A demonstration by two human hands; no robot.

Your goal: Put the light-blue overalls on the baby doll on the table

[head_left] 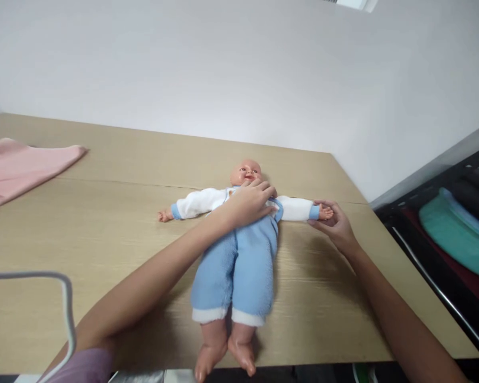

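Item, one doll [253,266], lying on its back at the centre of the frame, head [245,171] toward the top and bare feet [241,348] at the bottom, where they reach the near edge of the table. Dressed in a blue fleecy garment with white trim at the leg ends, and white sleeves [203,202] with blue cuffs; both arms spread out sideways. My left hand [253,202] lies palm down across the doll's chest just below its chin, fingers together and slightly bent; whether they pinch the cloth I cannot tell. My right hand [337,223], right of centre, holds the end of the doll's arm, fingers along the upper side and thumb beneath, the small plastic hand showing between them. Item, one wood-toned table [115,229], with a seam running across it behind the doll's arms. Item, one pink cloth [24,165], at the left edge of the frame, well apart from the doll. Item, one pale cable [66,298], bent, lower left, above my lavender sleeve [85,367]. Item, one black rack [431,284], right edge, bearing a teal piece [455,229] and something dark red. Item, one plain pale wall [223,69], filling the upper frame.
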